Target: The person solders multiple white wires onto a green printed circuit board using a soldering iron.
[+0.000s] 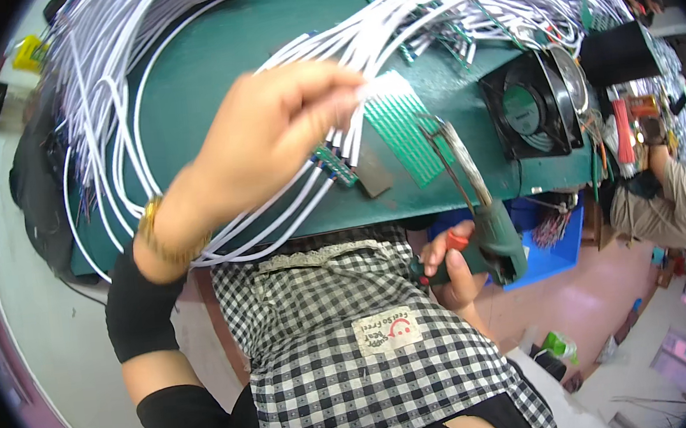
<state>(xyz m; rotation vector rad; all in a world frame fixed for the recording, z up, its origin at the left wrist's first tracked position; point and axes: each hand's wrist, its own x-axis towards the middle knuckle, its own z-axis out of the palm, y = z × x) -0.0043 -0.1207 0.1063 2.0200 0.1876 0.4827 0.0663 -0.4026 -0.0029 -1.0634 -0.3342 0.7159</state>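
Note:
My left hand (288,120) hovers over the bench, thumb and fingertips drawn together. Anything between them is too small to make out. Beneath it run white cables (367,34), and some end at a small green circuit board (335,165). Right of the fingertips lies a green striped circuit board panel (405,125). A small flat grey-brown block (373,175) rests by the bench's near edge. My right hand (455,267) grips a green soldering gun (496,240) with a red trigger. Its two-pronged tip points up over the panel's right side.
A black fan (527,105) stands on the green bench (217,61), right of the panel. A thick bundle of white cables (91,90) hangs over the left side. Below the bench sits a blue bin (557,247). Another person (662,200) is at the far right.

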